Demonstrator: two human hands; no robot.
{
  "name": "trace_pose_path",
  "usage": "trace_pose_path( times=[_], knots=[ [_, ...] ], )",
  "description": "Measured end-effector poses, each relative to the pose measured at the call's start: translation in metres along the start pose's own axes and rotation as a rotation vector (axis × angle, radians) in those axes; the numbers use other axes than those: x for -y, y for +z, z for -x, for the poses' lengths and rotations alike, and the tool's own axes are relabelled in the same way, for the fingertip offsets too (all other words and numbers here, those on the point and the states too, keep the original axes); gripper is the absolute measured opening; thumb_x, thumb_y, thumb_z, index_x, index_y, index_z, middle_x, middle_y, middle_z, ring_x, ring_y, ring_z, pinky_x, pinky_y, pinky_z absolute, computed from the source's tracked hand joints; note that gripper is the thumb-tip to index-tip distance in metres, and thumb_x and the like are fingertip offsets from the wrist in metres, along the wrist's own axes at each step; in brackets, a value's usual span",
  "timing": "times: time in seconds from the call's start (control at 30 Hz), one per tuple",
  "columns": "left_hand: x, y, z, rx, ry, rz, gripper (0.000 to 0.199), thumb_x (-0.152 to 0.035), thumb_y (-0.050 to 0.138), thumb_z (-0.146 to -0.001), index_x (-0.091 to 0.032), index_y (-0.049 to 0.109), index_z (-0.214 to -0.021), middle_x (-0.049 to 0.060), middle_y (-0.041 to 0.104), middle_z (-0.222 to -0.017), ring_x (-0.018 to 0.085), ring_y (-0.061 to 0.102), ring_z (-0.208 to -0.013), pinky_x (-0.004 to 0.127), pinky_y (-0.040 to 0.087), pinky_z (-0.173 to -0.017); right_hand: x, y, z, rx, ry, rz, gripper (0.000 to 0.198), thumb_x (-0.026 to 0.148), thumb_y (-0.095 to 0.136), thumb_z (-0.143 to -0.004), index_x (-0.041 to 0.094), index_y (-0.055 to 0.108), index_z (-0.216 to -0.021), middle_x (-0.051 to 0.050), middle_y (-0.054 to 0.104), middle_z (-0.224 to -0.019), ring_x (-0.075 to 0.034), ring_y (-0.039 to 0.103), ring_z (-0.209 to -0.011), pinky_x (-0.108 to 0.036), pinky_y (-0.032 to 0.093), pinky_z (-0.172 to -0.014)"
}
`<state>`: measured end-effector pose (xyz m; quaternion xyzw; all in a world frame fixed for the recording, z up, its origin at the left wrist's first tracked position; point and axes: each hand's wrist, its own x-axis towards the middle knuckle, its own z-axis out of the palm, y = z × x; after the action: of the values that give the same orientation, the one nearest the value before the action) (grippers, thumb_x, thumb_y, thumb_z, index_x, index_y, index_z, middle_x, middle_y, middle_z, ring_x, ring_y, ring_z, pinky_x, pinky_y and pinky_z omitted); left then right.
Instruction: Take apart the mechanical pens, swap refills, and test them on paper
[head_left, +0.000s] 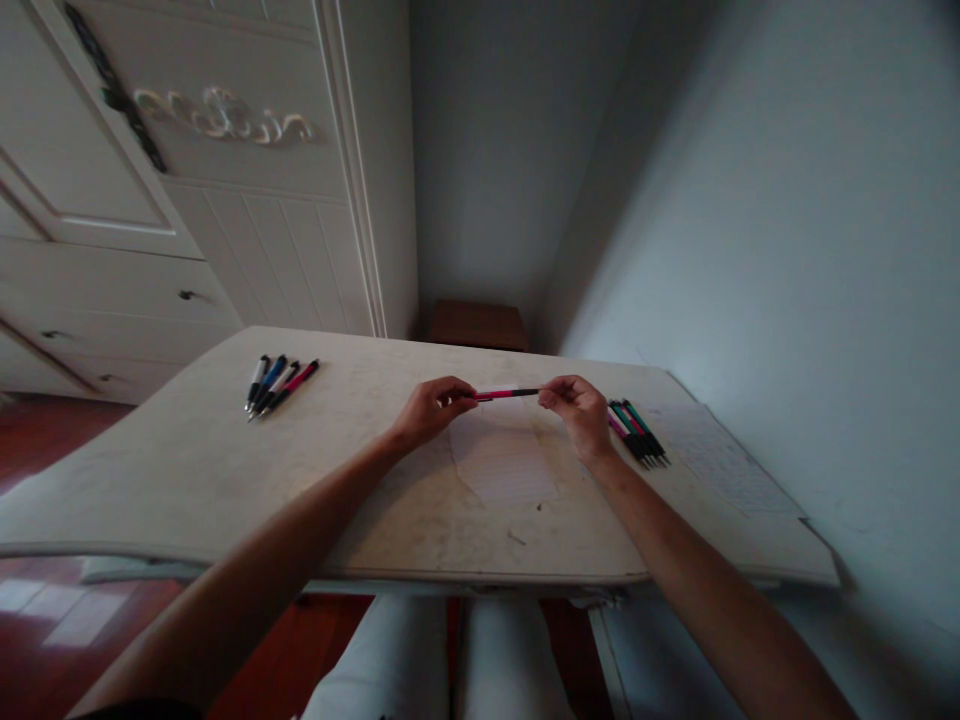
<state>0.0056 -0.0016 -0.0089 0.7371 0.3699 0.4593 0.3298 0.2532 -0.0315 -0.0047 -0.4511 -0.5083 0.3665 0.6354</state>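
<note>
Head view: one pink-and-black pen (510, 393), level over paper (506, 460) on the counter (210, 480); left hand (433, 410) fingers pinching its pink end, right hand (581, 412) fingers its black end. Left pens (291, 388): four. Right pens (639, 432): count uncertain, partly hidden.

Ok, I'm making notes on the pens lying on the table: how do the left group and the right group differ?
The left group shows white, blue and pinkish-red; the right group shows green and purple.
The left group's tips point near-left; the right group's point near-right.
The left group is unobstructed; the right hand partly covers the right group.
Both have dark grips.
</note>
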Motion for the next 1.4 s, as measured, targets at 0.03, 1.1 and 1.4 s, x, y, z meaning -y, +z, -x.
trace_pose_path(
  times=[0.03,1.1,1.4],
  knots=[
    [0.000,0.000,0.000,-0.012,0.014,-0.010,0.014,-0.029,0.075,-0.072,-0.018,0.073,-0.081,0.002,0.069,-0.071,0.012,0.053,-0.059,0.022,0.041,-0.057,0.001,0.000,0.000,0.004,0.002,0.000,0.021,0.026,0.081,-0.060,0.019,0.066,-0.073,0.000,0.067,-0.068,-0.013,0.059,-0.063,-0.030,0.049,-0.066],
    [-0.011,-0.006,-0.005,-0.116,-0.290,0.696,0.035,-0.045,0.077,-0.072,-0.012,0.066,-0.075,0.006,0.068,-0.076,0.009,0.056,-0.059,0.021,0.041,-0.054,-0.006,-0.001,0.001,0.117,0.146,-0.050,0.047,0.064,0.066,-0.076,0.018,0.071,-0.087,-0.006,0.071,-0.076,-0.016,0.065,-0.069,-0.031,0.052,-0.068],
    [-0.020,-0.017,-0.010,-0.184,-0.566,1.233,0.019,-0.034,0.065,-0.087,-0.017,0.058,-0.086,-0.003,0.057,-0.064,0.009,0.054,-0.053,0.021,0.045,-0.052,-0.009,-0.002,0.000,0.132,0.200,-0.077,0.049,0.066,0.067,-0.074,0.017,0.072,-0.082,-0.004,0.069,-0.070,-0.013,0.061,-0.061,-0.027,0.049,-0.060]
  ],
)
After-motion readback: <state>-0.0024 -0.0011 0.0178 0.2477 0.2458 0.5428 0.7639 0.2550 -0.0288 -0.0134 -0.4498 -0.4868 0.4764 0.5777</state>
